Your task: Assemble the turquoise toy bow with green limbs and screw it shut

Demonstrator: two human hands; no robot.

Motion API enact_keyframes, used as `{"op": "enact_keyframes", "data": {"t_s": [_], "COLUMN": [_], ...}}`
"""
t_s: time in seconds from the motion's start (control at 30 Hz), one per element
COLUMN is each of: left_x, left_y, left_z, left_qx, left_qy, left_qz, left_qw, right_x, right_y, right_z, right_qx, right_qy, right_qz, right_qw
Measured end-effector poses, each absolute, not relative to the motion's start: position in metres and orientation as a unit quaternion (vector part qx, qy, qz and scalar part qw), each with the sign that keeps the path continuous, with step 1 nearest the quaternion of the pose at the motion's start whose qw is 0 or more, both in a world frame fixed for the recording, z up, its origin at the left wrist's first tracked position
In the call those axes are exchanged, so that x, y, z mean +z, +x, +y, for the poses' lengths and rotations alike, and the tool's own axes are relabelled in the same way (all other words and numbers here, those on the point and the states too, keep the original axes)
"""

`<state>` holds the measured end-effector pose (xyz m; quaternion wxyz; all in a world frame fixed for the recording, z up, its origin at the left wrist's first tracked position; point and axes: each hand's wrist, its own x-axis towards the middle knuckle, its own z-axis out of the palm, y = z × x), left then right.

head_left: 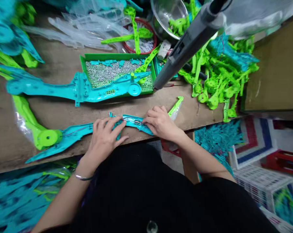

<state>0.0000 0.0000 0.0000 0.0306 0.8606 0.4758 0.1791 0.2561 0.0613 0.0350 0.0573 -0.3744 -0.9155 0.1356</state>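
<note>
A long teal plastic shell (pixel 76 130) lies along the table's front edge, its hollow inside facing up. Thin wires and a small metallic coil-like part (pixel 137 122) sit in it. My left hand (pixel 104 136) grips the shell near its middle, fingers bent over it and thumb at the near side. With fingertips pinched together, my right hand (pixel 159 122) holds the shell beside the metallic part; anything smaller between those fingers is hidden. A lime-green piece with a round hub (pixel 48 138) adjoins the shell's left end, and another lime-green piece (pixel 176 106) shows beyond my right hand.
Behind my hands, another teal shell (pixel 56 90) rests against a green tray (pixel 84 66) of small screws. A grey pole-like tool (pixel 182 48) hangs down over the table. Lime-green parts (pixel 212 87) are heaped at right, near a red basket (pixel 155 43) and a metal bowl (pixel 158 13).
</note>
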Motion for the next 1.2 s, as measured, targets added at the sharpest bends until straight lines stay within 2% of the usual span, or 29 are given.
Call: {"op": "enact_keyframes", "data": {"t_s": [0.13, 0.27, 0.4, 0.57, 1.0, 1.2], "left_x": [0.001, 0.001, 0.001, 0.0, 0.002, 0.002], "left_y": [0.0, 0.0, 0.0, 0.0, 0.0, 0.0], "left_z": [0.0, -0.001, -0.002, -0.002, -0.003, -0.004], "left_qx": [0.185, 0.187, 0.178, 0.185, 0.18, 0.166], "left_qy": [0.859, 0.858, 0.858, 0.856, 0.855, 0.852], "left_qz": [0.477, 0.476, 0.48, 0.482, 0.484, 0.493], "left_qw": [0.031, 0.038, 0.045, 0.041, 0.054, 0.062], "right_x": [0.033, 0.028, 0.022, 0.016, 0.016, 0.021], "right_y": [0.257, 0.258, 0.254, 0.248, 0.249, 0.243], "right_z": [0.059, 0.051, 0.041, 0.036, 0.038, 0.036], "right_qx": [0.124, 0.14, 0.084, 0.045, 0.101, 0.071], "right_qy": [-0.371, -0.369, -0.356, -0.354, -0.368, -0.359], "right_qz": [-0.918, -0.907, -0.906, -0.913, -0.908, -0.916], "right_qw": [0.063, 0.145, 0.213, 0.198, 0.174, 0.163]}}
